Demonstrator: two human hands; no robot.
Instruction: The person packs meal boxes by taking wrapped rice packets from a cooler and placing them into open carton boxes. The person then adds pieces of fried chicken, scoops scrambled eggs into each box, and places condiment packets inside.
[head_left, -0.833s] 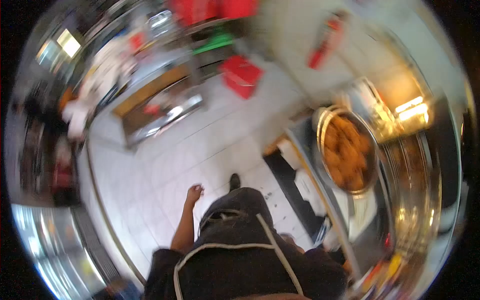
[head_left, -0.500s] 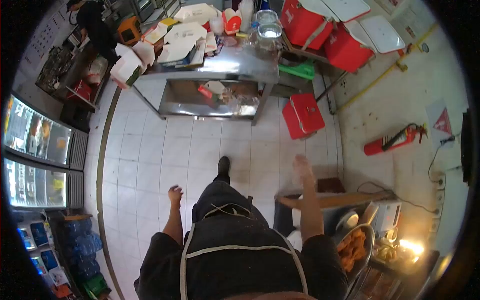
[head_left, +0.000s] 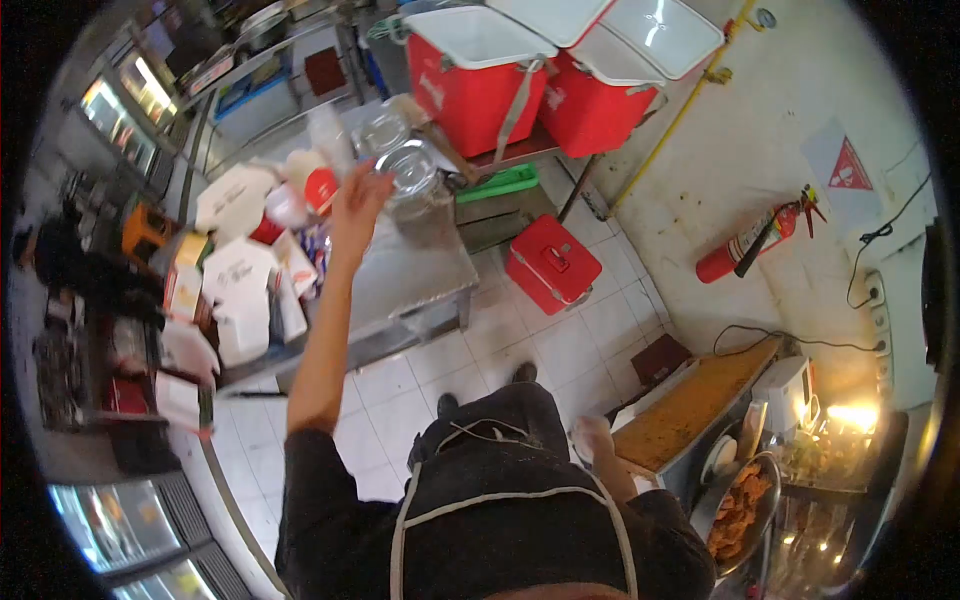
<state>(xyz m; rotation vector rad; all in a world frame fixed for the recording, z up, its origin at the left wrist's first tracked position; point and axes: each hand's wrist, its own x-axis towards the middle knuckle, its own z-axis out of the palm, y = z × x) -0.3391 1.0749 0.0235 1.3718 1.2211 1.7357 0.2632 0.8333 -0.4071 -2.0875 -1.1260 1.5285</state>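
Note:
My left hand (head_left: pixel 362 200) is raised over the steel table (head_left: pixel 410 285), its fingers apart and nothing seen in them. It is nearest to the clear plastic containers (head_left: pixel 412 168) and a red-and-white carton (head_left: pixel 320 190). Open white boxes (head_left: pixel 240 290) lie to its left on the same table. Low at my right side, my right hand (head_left: pixel 592 438) hangs by the end of a wooden-topped counter (head_left: pixel 690 405). It is blurred, and its fingers cannot be made out.
Large red boxes (head_left: pixel 465 100) with white lids stand behind the table. A smaller red box (head_left: pixel 553 263) sits on the floor. A fire extinguisher (head_left: pixel 750 245) hangs on the right wall. A metal bowl of fried food (head_left: pixel 740 515) is at lower right. Another person (head_left: pixel 85 265) stands at far left.
The steel table is now much closer. My left hand has gone from low beside my body up over the table. My right hand has come down nearer my side.

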